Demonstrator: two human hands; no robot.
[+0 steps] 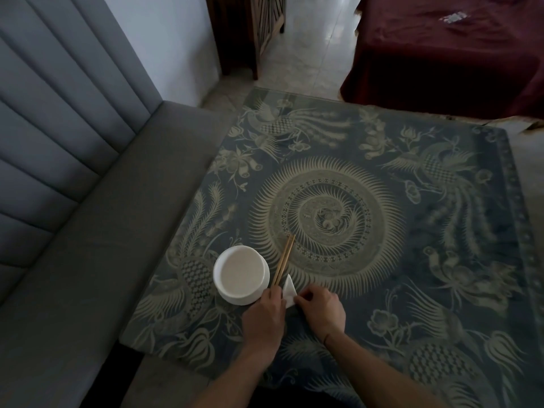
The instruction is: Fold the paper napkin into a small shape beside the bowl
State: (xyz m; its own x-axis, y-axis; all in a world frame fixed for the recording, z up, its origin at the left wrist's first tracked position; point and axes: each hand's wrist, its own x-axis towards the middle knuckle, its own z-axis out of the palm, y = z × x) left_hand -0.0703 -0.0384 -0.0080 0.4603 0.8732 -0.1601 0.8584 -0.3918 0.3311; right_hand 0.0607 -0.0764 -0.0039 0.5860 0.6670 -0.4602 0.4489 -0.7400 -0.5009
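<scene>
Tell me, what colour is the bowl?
White. The bowl shows best in the head view, sitting left of the chopsticks.

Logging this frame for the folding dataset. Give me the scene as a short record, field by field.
surface: table under a dark cloth with a pale bird and flower pattern
bowl: white bowl, upright, near the table's left edge
chopsticks: wooden pair lying just right of the bowl
napkin: white paper napkin, folded small, right of the chopsticks, one point up
left hand: left hand on the napkin's left side
right hand: right hand pinching its right edge
seat: grey bench left of the table
</scene>
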